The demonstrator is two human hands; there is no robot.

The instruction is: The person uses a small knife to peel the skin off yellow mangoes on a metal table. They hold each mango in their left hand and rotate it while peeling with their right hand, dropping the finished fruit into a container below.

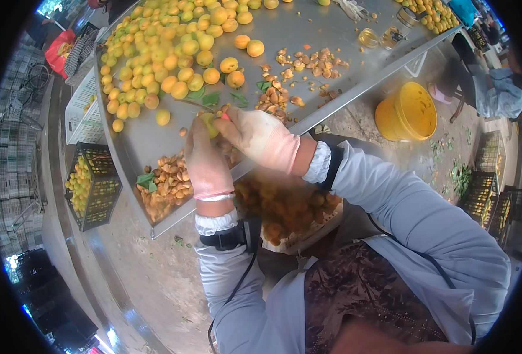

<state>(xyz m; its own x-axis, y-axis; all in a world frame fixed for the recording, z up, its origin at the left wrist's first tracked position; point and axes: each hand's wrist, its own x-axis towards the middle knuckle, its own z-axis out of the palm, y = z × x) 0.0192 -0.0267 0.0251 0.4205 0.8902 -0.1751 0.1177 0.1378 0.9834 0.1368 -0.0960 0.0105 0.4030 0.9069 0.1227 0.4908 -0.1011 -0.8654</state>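
My left hand (pixel 208 161), in a pale pink work glove, grips a yellow-green apricot (pixel 209 125) above the metal table's near edge. My right hand (pixel 261 137), gloved the same way, meets it at the fruit. A small red object (pixel 225 116) shows between the right thumb and fingers; most of it is hidden. Beneath and left of my hands lies a heap of apricot stones (pixel 165 188). A second pile of stones (pixel 272 98) sits beyond my right hand. Whole apricots (pixel 172 57) cover the far left of the metal table (pixel 283 26).
Below the table edge, a white crate (pixel 296 243) holds halved-looking orange fruit (pixel 283 203). A yellow bucket (pixel 404 113) stands on the floor to the right. Black crate (pixel 95 186) and white crate (pixel 81 110) flank the table's left. A seated person (pixel 495 93) is at far right.
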